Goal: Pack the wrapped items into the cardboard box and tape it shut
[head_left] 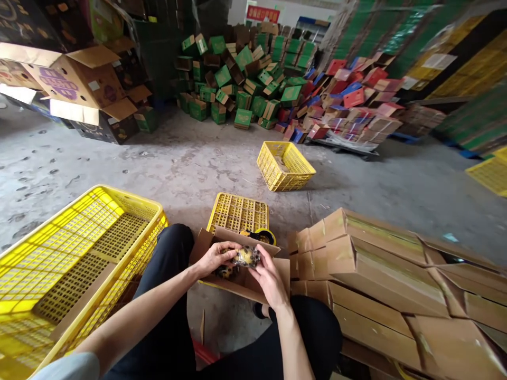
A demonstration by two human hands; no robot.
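Observation:
Between my two hands is a small clear-wrapped packet (246, 257), yellow with dark patches; its contents are too small to name. My left hand (217, 258) pinches its left end with the fingertips. The right end sits in the curled fingers of my right hand (270, 278). Both hands are over an open cardboard box (245, 285) between my knees. Inside the box, below my left hand, lies a similar yellow-and-dark packet (227, 272), partly hidden. A tape dispenser (263, 236) with a yellow rim is just behind the box.
An upturned yellow crate (237, 208) supports the box. To the left stands a large yellow crate (137, 198); on the right are stacked cardboard boxes (380, 264). A smaller yellow crate (287, 169) is on the floor ahead, before heaped green boxes (243, 117) and red boxes (354, 98).

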